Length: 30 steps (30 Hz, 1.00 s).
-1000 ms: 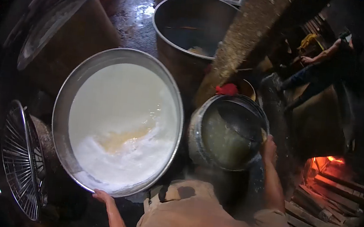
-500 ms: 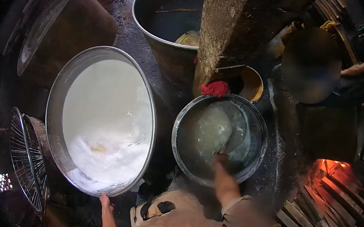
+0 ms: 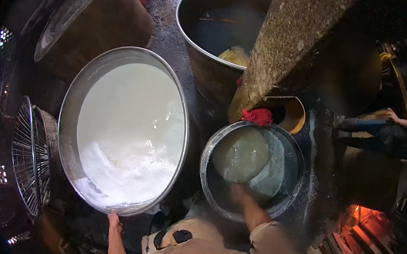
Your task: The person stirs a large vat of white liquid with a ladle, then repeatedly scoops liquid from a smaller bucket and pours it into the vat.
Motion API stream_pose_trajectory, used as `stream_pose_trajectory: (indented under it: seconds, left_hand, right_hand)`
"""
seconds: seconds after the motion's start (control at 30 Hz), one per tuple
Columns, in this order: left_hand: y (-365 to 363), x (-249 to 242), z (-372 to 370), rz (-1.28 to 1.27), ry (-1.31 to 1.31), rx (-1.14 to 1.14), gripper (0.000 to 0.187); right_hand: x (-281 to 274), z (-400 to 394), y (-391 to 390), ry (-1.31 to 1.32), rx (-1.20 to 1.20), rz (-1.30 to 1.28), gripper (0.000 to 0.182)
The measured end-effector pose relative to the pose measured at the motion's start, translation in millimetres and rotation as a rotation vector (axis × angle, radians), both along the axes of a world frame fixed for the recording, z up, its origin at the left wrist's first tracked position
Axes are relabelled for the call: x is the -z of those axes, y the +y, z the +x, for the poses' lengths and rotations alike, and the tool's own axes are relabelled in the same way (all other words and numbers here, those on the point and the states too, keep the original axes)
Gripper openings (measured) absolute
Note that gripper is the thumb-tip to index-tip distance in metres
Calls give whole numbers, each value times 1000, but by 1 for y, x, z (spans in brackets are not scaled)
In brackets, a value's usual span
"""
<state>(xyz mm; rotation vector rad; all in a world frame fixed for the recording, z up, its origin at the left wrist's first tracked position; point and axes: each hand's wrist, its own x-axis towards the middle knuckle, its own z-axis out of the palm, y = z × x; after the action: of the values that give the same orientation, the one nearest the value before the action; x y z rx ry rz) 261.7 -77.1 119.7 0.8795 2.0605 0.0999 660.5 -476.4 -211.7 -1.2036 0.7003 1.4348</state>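
Hand, left [image 3: 114, 221], is closing on steel vat's [image 3: 69, 124] rim, presumably steadying it; hand, right [image 3: 239, 193], is reaching into metal pot [image 3: 294, 170], presumably for dipping, grip too blurred to tell.

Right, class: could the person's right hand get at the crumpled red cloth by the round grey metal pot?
Probably yes: the right hand reaches into the round grey metal pot, and the crumpled red cloth lies at its far rim, with nothing tall seen between.

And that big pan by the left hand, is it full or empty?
Partly full: white liquid with foam spreads inside the pan, but its bare metal wall shows below the rim.
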Motion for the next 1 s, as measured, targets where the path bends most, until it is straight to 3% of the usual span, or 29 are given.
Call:
stream_pose_trajectory:
  seconds: [0.1, 0.17, 0.2, 0.23, 0.27, 0.33, 0.4, 0.5, 0.57, 0.6, 0.63, 0.67, 0.73, 0.77, 0.87, 0.9, 0.97, 1.0]
  left_hand:
    - [-4, 3, 3, 139, 128, 25, 45]
    - [2, 11, -6, 102, 62, 22, 45]
    - [3, 17, -11, 71, 11, 22, 45]
    - [-3, 26, -8, 249, -132, -117, 45]
    - [-3, 30, -13, 240, -148, -119, 45]
    - [1, 35, -26, 196, -66, 42, 44]
    - [-7, 17, -9, 225, -35, -2, 47]
    - [-9, 27, -15, 177, -42, -2, 58]
    - [-7, 45, -26, 423, -65, -80, 70]
    - [-3, 45, -27, 413, -82, -83, 70]
    - [5, 26, -21, 449, -120, -153, 72]
    - [14, 10, -18, 486, -157, -227, 74]
    - [42, -3, -28, 477, -207, -230, 73]
    - [58, -2, -33, 477, -246, -230, 72]
    - [105, 8, -50, 617, -208, -310, 68]
    - [118, 11, -56, 615, -215, -324, 68]
    - [143, 19, -78, 575, -39, -31, 65]
    - [162, 58, -97, 608, 20, -30, 64]
  right_hand:
    - [-12, 15, -13, 177, -130, -31, 10]
    - [-54, 16, -19, -231, -122, -46, 11]
    - [-84, 18, -19, -244, -123, -54, 11]
    - [-136, 28, -9, -267, -138, -118, 10]
    - [-185, 36, -2, -289, -153, -183, 9]
    - [-252, 43, -2, -346, -139, -148, 9]
    - [-277, 46, -10, -402, -124, -114, 9]
    - [-298, 57, -42, -497, -324, -201, 10]
    - [-305, 66, -74, -946, -790, 99, 14]
    - [-312, 67, -80, -1157, -1031, 258, 18]
    - [-340, 73, -72, -1474, -1477, 230, 16]
    - [-341, 71, -76, -1481, -1489, 216, 16]
    - [-334, 66, -90, -878, -902, -51, 12]
    - [-442, 47, -18, -475, -551, -297, 9]
    - [-425, 45, -32, -390, -470, -272, 7]
    - [-452, 36, -8, -387, -427, -306, 7]
    - [-471, 24, 17, -404, -454, -316, 8]
    - [-476, 18, 31, -409, -472, -322, 10]
